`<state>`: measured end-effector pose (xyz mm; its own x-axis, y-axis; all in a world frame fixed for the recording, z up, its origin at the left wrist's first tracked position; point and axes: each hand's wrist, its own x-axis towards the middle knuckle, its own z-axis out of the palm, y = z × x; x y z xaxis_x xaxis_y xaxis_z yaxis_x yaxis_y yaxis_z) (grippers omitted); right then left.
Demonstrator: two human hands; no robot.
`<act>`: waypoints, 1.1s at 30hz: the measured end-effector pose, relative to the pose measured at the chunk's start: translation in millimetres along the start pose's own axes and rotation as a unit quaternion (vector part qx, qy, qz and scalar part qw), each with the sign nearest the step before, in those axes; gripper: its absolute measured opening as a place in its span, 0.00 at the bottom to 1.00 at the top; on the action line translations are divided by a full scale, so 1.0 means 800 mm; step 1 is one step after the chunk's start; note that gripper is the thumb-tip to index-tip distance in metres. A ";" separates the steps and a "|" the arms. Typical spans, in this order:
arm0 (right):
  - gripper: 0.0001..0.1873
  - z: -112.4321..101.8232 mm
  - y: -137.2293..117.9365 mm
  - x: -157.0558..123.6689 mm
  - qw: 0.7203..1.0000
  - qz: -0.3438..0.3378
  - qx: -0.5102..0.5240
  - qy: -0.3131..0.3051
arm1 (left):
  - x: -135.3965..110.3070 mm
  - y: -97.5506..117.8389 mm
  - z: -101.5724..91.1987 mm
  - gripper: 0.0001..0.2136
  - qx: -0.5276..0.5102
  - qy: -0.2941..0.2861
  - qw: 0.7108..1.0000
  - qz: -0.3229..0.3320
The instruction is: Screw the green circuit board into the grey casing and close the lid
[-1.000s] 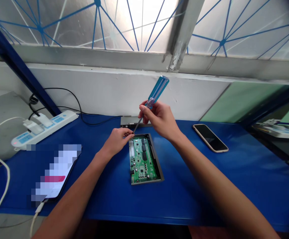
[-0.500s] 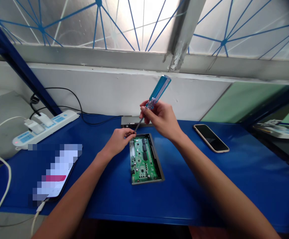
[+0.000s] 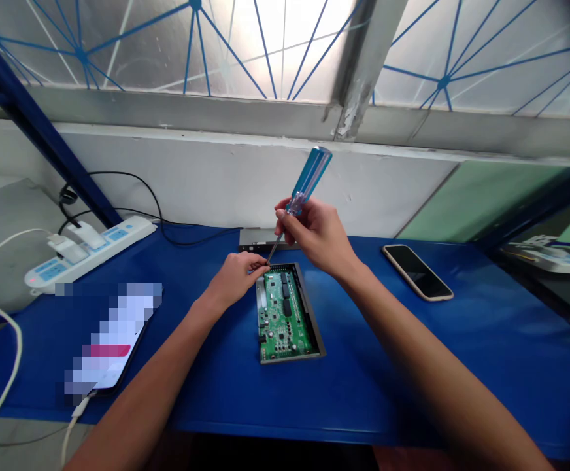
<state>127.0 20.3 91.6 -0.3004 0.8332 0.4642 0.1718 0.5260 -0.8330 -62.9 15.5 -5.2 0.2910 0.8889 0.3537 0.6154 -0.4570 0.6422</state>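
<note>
In front of us, a green circuit board (image 3: pixel 280 330) sits in a shallow metal casing (image 3: pixel 311 311) lying at the middle of the blue worktop (image 3: pixel 363 399). We hold a blue-handled screwdriver (image 3: pixel 309 176) aslant, its shaft running down to the casing's far left corner. Our right hand (image 3: pixel 319 232) grasps it, fingers closed around the base of the handle. Our left hand (image 3: pixel 233 278) has its fingers pinched together at the tip; we cannot tell whether they grip the shaft or something small. Just behind the casing we see a flat grey box (image 3: pixel 251 240). A pale-cased phone (image 3: pixel 418 273) lies to the right, a lit phone (image 3: pixel 118 340) to the left, with a power strip (image 3: pixel 124 230) beyond it.
</note>
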 end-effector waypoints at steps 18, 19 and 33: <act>0.10 0.007 0.013 0.004 1.000 -0.005 -0.002 -0.003 | 0.000 0.003 -0.003 0.07 -0.058 0.052 0.996 0.044; 0.09 0.008 0.014 0.005 1.000 -0.004 -0.003 -0.004 | 0.000 0.004 -0.002 0.07 -0.066 0.058 0.995 0.038; 0.09 0.011 0.024 0.011 1.000 0.008 -0.011 -0.002 | 0.003 -0.008 -0.008 0.04 -0.035 0.023 0.998 0.043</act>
<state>119.2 35.8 77.1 -0.3018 0.8412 0.4486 0.1982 0.5156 -0.8336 -71.3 20.2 -4.2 0.3055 0.8446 0.4396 0.5360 -0.5341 0.6538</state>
